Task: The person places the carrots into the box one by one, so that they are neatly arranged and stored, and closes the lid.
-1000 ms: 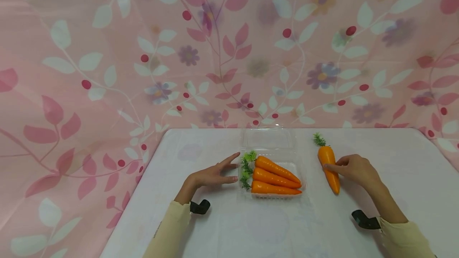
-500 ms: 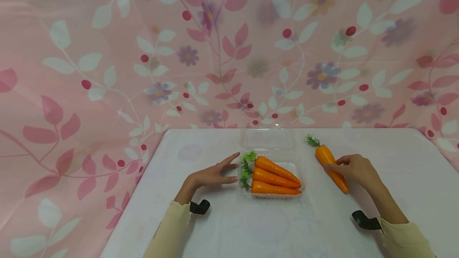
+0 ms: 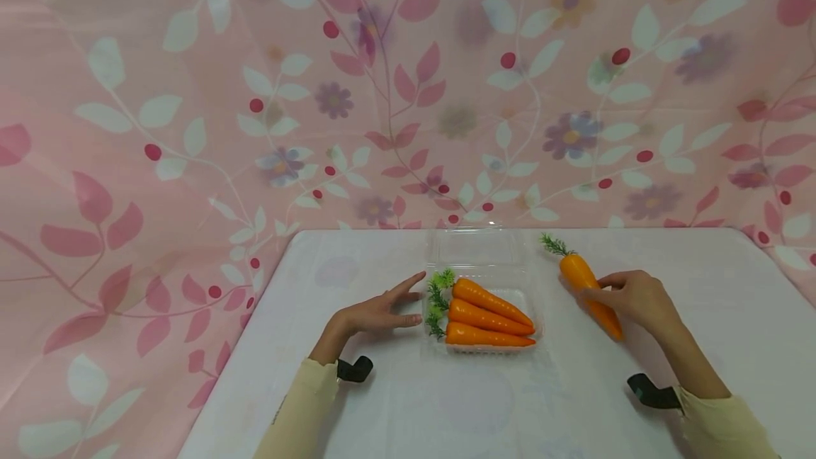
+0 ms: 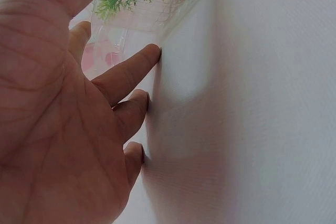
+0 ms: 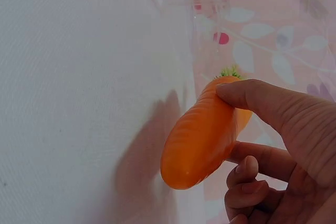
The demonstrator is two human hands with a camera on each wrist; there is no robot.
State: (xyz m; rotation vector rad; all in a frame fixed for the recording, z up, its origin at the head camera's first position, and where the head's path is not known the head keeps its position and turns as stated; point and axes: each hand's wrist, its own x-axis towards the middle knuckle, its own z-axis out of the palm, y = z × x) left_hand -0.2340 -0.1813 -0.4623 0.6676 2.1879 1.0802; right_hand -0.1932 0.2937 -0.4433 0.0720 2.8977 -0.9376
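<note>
My right hand pinches an orange toy carrot between thumb and fingers, its green leafy top pointing to the far left. In the right wrist view, the carrot shows its tip end, with a shadow on the cloth beside it. Left of it stands a clear plastic box, its lid folded back. Three more carrots lie side by side in the box, leaves to the left. At the box's left side my left hand has its fingers spread, fingertips on the cloth in the left wrist view.
The raised clear lid lies behind the box. A white cloth covers the table. A pink floral curtain hangs behind the table's far edge.
The carrot in my right hand has turned, its leafy top swinging left and its tip right. It has lately shifted slightly away from me. The left hand and the box have stayed put.
</note>
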